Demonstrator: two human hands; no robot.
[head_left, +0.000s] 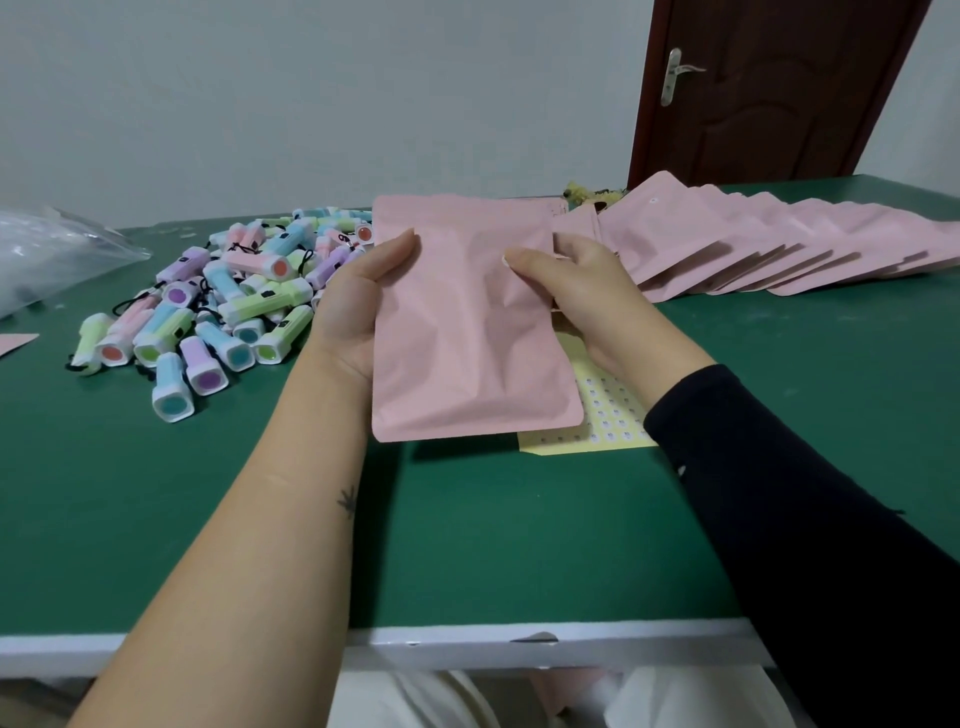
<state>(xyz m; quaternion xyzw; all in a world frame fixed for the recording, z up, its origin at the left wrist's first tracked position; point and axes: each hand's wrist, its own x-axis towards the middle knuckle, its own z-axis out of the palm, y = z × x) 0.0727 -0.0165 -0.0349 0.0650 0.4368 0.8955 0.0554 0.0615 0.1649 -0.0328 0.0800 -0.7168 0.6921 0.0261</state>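
The flat pink plastic pouch (467, 338) is up in the air, just above the green table (467, 545). The left hand (350, 312) holds its left edge. The right hand (584, 291) pinches its right edge. Both grips are full. The pouch looks light, thin, bendy and a bit slippery. It is best held by the side edges, not the puffy middle.

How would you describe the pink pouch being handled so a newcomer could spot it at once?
On the green table, look at its middle. A pink pouch is gripped there by the left hand and right hand. Unlike the overlapping row of pink pouches lying to the right, it is held up.
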